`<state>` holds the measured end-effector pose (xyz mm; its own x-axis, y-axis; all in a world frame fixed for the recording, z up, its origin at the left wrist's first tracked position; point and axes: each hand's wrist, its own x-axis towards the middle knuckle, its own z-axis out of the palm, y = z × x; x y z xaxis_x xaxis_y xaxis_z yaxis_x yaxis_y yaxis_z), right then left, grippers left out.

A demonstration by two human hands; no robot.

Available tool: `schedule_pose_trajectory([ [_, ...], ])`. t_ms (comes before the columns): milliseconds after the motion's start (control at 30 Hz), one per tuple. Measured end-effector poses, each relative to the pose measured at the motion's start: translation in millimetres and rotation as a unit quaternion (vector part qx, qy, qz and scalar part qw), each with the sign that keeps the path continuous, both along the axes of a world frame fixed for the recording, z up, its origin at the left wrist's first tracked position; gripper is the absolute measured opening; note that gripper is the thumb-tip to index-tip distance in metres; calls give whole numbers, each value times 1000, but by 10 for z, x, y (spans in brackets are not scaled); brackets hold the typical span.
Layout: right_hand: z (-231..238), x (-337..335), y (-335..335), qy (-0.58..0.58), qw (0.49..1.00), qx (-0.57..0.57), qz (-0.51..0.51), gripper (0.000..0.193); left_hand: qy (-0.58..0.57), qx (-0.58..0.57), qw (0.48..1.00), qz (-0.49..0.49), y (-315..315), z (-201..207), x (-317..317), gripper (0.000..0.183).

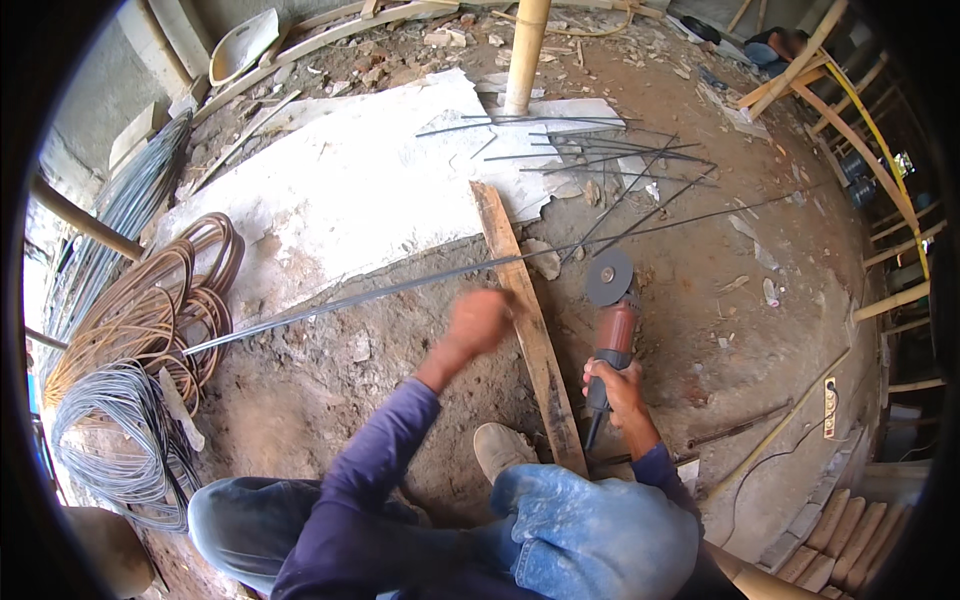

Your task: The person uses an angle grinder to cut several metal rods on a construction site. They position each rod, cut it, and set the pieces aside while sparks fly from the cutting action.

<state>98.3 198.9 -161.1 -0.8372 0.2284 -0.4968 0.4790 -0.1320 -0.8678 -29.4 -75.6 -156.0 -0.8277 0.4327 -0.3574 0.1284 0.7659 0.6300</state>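
Gripping the rear handle [612,358] of a grinder [617,327] just right of the plank [538,345], the right hand [622,392] has a sensible hold on what looks a stiff, fairly heavy tool with a probably brittle disc [610,284], while I cannot tell the grip of the blurred left hand [480,321].

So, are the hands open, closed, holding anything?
Left hand: blurred near the long brown wooden plank; open or closed cannot be told.
Right hand: closed around a red and black angle grinder.
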Motion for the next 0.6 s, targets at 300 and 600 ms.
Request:
schedule_pose_trajectory([
  [300, 165, -356, 24, -7, 998, 41, 56, 30, 123, -160, 971, 129, -1562, -534, -426, 57],
  [600, 217, -613, -84, -1, 989, 71, 127, 34, 201, -64, 971, 112, -1625, -597, -380, 43],
])
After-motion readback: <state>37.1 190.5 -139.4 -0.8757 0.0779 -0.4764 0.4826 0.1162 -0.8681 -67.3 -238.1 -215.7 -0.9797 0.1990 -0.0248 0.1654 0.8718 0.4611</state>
